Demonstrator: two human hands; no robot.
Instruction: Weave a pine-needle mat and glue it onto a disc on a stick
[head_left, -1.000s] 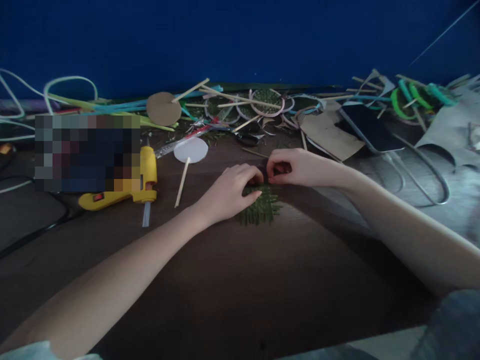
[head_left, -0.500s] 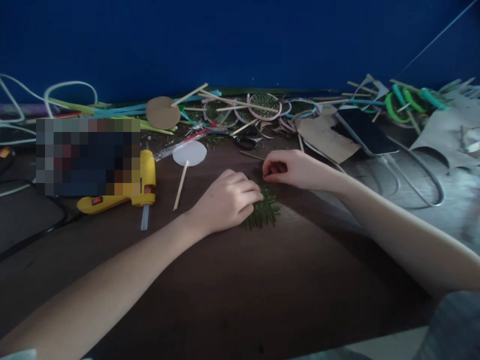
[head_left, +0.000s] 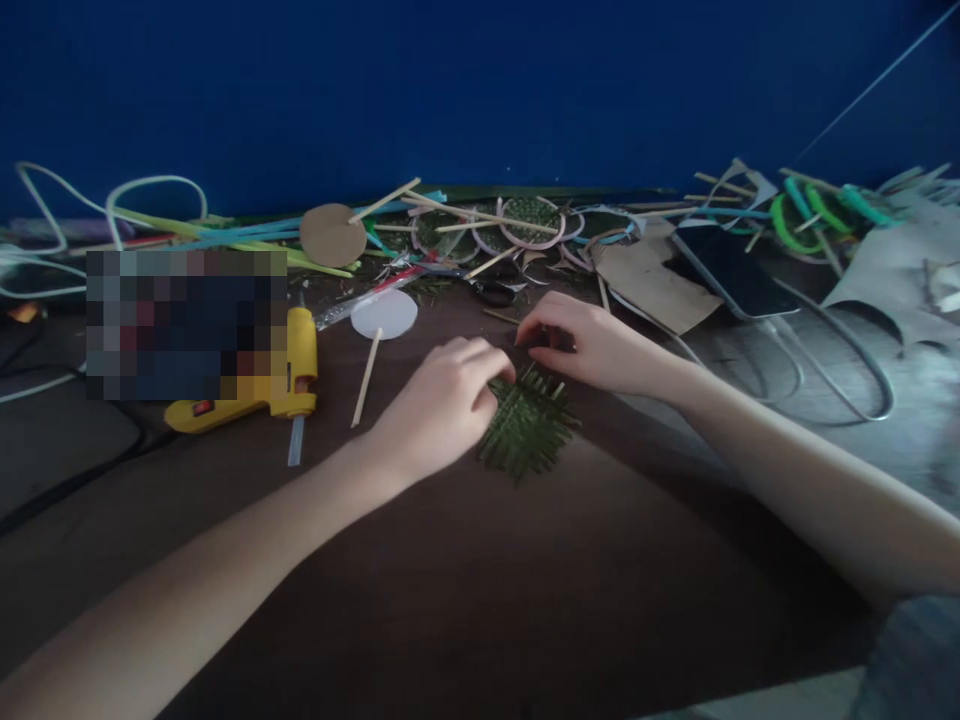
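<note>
A small green mat woven of leaf strips [head_left: 531,432] lies on the dark wooden table [head_left: 465,580]. My left hand [head_left: 442,405] rests on the mat's left edge with fingers curled, pinching its strips. My right hand [head_left: 581,340] is at the mat's far edge, fingers curled and pinched together on a strip end; what exactly it grips is too small to make out.
A yellow glue gun [head_left: 255,385] lies at left, beside a white disc [head_left: 384,313] and a wooden stick [head_left: 367,376]. Scissors [head_left: 491,290], a cardboard circle [head_left: 332,235], hoops, sticks and coloured strips crowd the back. A phone [head_left: 731,268] and cardboard [head_left: 649,280] sit at right.
The green mat has turned and more of it shows from under my left hand. Both hands shifted slightly along its far edge.
</note>
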